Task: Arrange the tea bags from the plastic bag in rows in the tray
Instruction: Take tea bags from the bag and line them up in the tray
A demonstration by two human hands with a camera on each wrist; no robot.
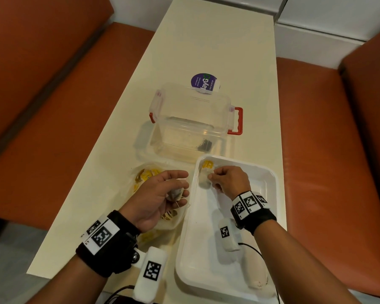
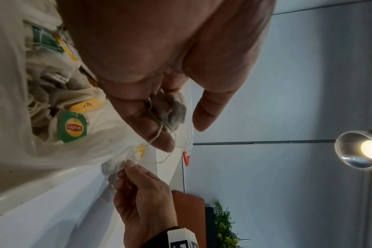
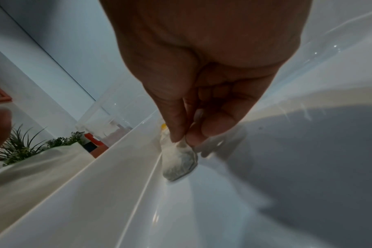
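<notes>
Pinching a tea bag (image 3: 179,161) between thumb and forefinger, my right hand (image 1: 229,179) holds it low at the far left corner of the white tray (image 1: 270,178), close against the left wall. A yellow tag (image 1: 207,164) lies in that same corner just beyond it. In the right wrist view the bag's lower end seems to touch the tray floor, though I cannot tell for sure.

My left hand (image 1: 160,194) is palm-up over the plastic bag (image 1: 178,218), fingers curled around a second, crumpled tea bag (image 2: 170,110), with its string (image 2: 157,134) trailing across the fingers. The plastic bag lies on the bench (image 1: 206,40) just left of the tray and holds a heap of tea bags with yellow and green tags (image 2: 73,127).

Beyond both stands a clear lidded box (image 1: 191,119) with red latches, and behind it a purple round sticker (image 1: 203,82). Orange seats (image 1: 42,95) flank the bench on either side.
</notes>
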